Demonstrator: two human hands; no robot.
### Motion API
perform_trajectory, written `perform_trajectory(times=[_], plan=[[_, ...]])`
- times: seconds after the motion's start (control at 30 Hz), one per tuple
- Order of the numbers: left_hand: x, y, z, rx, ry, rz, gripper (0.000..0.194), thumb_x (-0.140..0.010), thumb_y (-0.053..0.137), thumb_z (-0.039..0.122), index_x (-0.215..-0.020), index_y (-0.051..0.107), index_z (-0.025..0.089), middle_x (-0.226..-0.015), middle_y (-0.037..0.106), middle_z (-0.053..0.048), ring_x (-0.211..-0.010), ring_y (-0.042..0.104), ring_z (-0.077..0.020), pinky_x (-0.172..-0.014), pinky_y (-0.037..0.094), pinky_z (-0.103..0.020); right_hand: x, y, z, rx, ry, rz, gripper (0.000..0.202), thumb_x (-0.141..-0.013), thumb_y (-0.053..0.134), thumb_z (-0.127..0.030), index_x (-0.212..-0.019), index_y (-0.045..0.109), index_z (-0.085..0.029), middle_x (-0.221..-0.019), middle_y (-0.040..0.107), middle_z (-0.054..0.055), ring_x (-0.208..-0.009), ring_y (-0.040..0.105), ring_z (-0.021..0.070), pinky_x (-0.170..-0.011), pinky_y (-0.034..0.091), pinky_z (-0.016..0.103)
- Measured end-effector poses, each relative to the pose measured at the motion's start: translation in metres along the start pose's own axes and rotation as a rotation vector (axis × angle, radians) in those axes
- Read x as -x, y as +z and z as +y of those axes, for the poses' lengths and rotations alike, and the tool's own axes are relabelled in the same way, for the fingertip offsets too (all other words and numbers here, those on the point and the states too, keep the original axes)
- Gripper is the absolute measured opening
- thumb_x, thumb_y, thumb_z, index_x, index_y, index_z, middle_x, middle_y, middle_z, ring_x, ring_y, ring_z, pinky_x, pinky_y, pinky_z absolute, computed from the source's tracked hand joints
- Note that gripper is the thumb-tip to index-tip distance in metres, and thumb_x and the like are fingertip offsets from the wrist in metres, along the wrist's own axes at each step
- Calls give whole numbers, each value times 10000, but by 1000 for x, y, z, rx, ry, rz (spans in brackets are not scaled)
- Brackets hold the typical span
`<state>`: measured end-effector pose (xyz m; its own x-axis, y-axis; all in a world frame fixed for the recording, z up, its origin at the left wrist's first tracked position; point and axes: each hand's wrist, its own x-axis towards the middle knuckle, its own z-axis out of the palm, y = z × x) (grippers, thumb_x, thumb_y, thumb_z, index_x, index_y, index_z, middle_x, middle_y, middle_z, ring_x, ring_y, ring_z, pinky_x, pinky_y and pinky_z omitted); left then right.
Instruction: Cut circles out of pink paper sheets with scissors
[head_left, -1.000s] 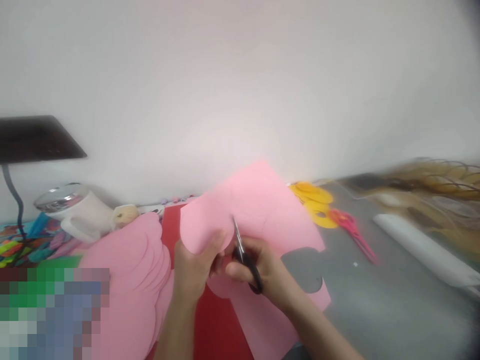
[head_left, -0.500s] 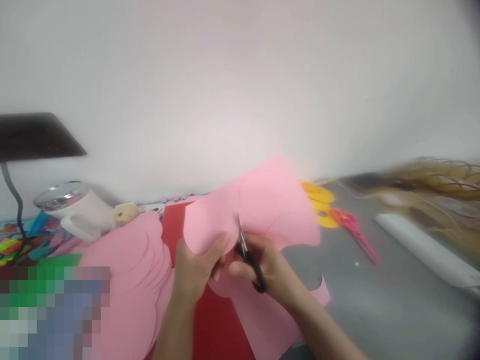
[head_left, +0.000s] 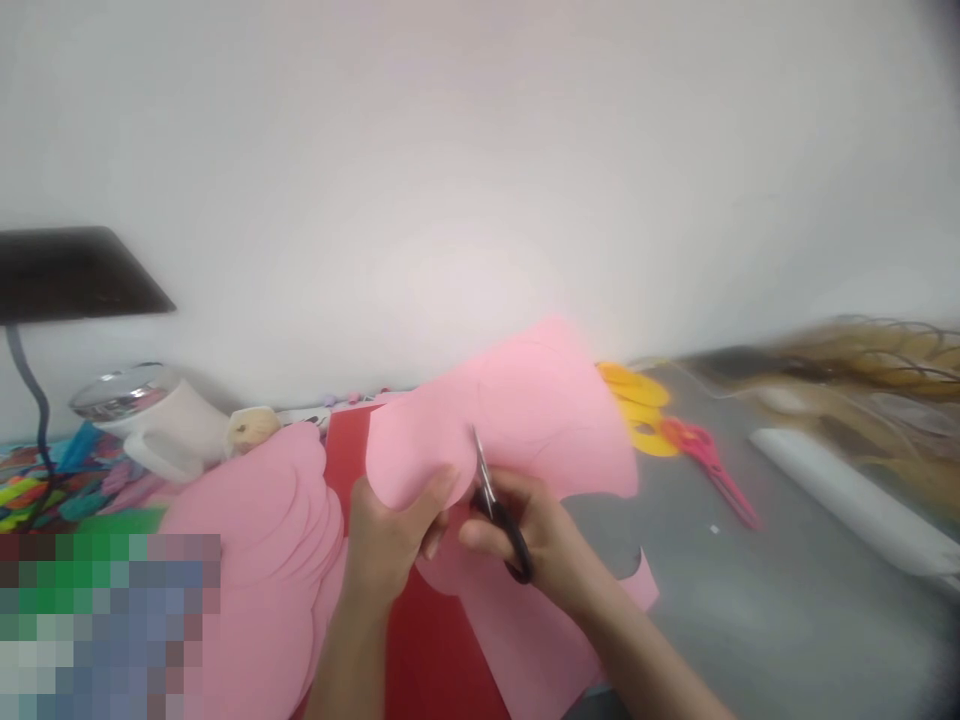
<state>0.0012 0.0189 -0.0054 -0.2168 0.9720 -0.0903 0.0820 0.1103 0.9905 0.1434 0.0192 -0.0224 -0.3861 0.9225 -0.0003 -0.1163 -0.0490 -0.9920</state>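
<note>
A large pink paper sheet (head_left: 555, 410) with faint curved lines is held up over the table. My left hand (head_left: 397, 530) pinches its rounded left part, thumb on top. In my right hand (head_left: 525, 520) are black-handled scissors (head_left: 510, 535), their blades at the paper's edge beside the rounded part. The blades look nearly closed. Beneath both hands lie a red sheet (head_left: 435, 650) and more pink paper (head_left: 525, 640). Left of my left hand is a stack of pink scalloped cutouts (head_left: 255, 560).
Pink scissors (head_left: 712, 470) and yellow paper shapes (head_left: 634, 395) lie right of the sheet, with a white roll-like object (head_left: 847, 500) farther right. A white mug (head_left: 176, 430), a beige round item (head_left: 253, 430) and a dark panel (head_left: 82, 272) stand at the left.
The upper right part of the pink sheet has dipped slightly. Both hands and the black scissors are in nearly the same place.
</note>
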Motion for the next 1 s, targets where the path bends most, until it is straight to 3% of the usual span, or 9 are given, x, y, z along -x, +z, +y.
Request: perform_trajectory(times=[0.33,0.53,0.8,1.0], plan=[[-6,-2,-7,32,12,-6,456,-635,750,384,-377,423,197,-360,404,37,-341,363,-68,-369,301,-229,0,-1,5,29,-23,53,448,-673,782,-584,-772,627,-175,-639,588,-2,-526,423,106,-504,370,253],[2,4,4,39,26,-9,401,-708,668,403,-408,505,193,-368,454,22,-317,380,-70,-346,289,-221,-1,3,-1,-59,-72,-36,436,-716,734,-609,-769,624,-190,-665,619,21,-619,554,166,-650,469,326],[4,2,6,-69,-46,-35,487,-685,673,398,-339,397,194,-321,383,32,-307,341,-51,-341,290,-202,0,-3,2,10,-26,18,517,-607,812,-618,-774,591,-181,-630,561,2,-570,480,144,-591,441,300],[5,2,6,-59,-64,-40,467,-674,677,397,-341,420,193,-315,387,34,-299,343,-50,-341,283,-205,1,-3,2,14,-22,9,527,-592,820,-618,-787,595,-184,-641,538,-3,-584,483,151,-607,441,304]])
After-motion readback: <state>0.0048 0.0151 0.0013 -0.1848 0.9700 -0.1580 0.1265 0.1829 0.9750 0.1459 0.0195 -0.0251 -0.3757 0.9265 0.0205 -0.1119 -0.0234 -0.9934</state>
